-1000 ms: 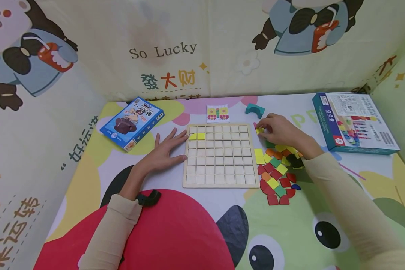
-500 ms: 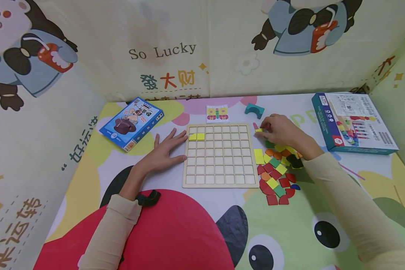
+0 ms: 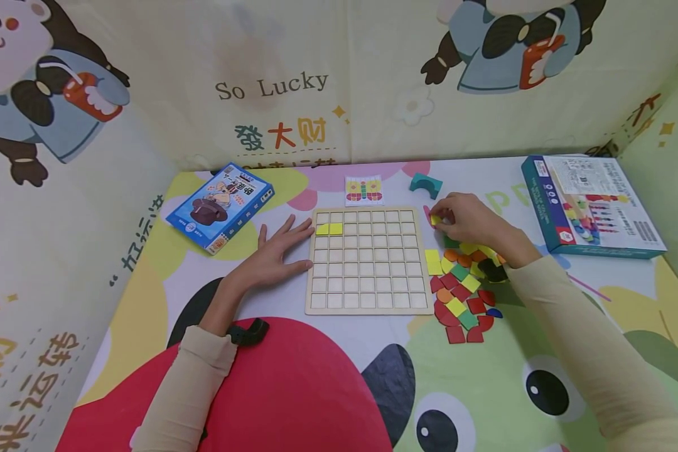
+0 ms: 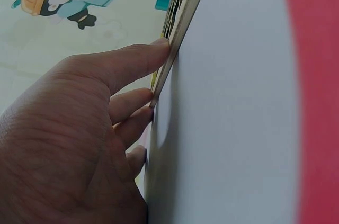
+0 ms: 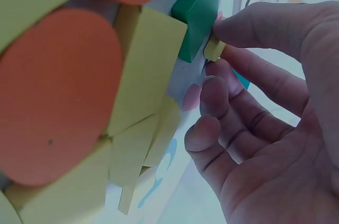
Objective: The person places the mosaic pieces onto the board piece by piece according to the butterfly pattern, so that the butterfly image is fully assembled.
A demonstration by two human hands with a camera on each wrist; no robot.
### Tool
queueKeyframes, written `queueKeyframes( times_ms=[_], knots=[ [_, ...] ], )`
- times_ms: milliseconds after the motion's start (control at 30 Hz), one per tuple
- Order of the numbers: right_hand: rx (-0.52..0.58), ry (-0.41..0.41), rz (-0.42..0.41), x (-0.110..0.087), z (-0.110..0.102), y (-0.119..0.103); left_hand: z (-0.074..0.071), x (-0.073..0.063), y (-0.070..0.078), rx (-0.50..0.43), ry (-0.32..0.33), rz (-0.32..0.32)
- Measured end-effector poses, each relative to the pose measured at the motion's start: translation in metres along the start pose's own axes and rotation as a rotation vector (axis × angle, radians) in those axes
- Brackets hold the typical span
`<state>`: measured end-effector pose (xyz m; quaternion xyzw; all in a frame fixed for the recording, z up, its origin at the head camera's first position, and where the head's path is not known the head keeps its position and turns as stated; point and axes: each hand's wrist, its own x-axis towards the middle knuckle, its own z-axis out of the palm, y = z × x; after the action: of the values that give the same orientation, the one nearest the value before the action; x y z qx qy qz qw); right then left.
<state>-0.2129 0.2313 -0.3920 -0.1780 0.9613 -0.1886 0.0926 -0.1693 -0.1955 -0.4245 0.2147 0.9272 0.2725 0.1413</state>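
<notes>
My left hand [image 3: 277, 254] lies with fingers spread at the left edge of a wooden grid board [image 3: 373, 310]. In the left wrist view its thumb and fingertips touch the board's rim [image 4: 180, 33]. Two yellow pieces [image 3: 330, 229] sit side by side in the board's upper left cells. Beyond the board's upper right, my right hand [image 3: 463, 216] pinches a small yellow piece [image 5: 214, 47] between thumb and forefinger, partly hidden by the fingers. Just beside it stands a green piece [image 5: 197, 17]. A card with a butterfly pattern [image 3: 364, 190] lies behind the board.
Loose red, yellow, green and orange pieces [image 3: 462, 292] lie in a heap right of the board. A teal arch block [image 3: 426, 184] stands behind. A blue box [image 3: 220, 207] lies at the left and a larger teal-edged box [image 3: 596, 207] at the right.
The yellow piece in my right hand tilts edge-on, then shows its face again, while that hand shifts slightly. My left hand and the board stay in place.
</notes>
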Motion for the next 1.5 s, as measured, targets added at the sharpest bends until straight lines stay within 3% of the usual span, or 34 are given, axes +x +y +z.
queueKeyframes(
  times_ms=[567, 800, 1000, 1300, 1500],
  knots=[
    [0.01, 0.003, 0.013, 0.001, 0.003, -0.003, 0.002, -0.001, -0.001, -0.008, 0.006, 0.005],
    [-0.003, 0.041, -0.025, 0.005, 0.003, -0.008, 0.002, -0.001, -0.002, -0.001, 0.005, 0.005],
    [-0.011, 0.036, -0.102, 0.019, 0.006, -0.029, 0.0, -0.001, 0.0, -0.006, 0.008, 0.007],
    [0.001, -0.03, -0.155, 0.042, 0.022, -0.081, 0.0, -0.001, -0.001, -0.013, 0.008, 0.016],
    [0.023, -0.061, -0.252, 0.053, 0.034, -0.107, -0.001, -0.001, 0.0, -0.026, 0.01, 0.021]
  ],
)
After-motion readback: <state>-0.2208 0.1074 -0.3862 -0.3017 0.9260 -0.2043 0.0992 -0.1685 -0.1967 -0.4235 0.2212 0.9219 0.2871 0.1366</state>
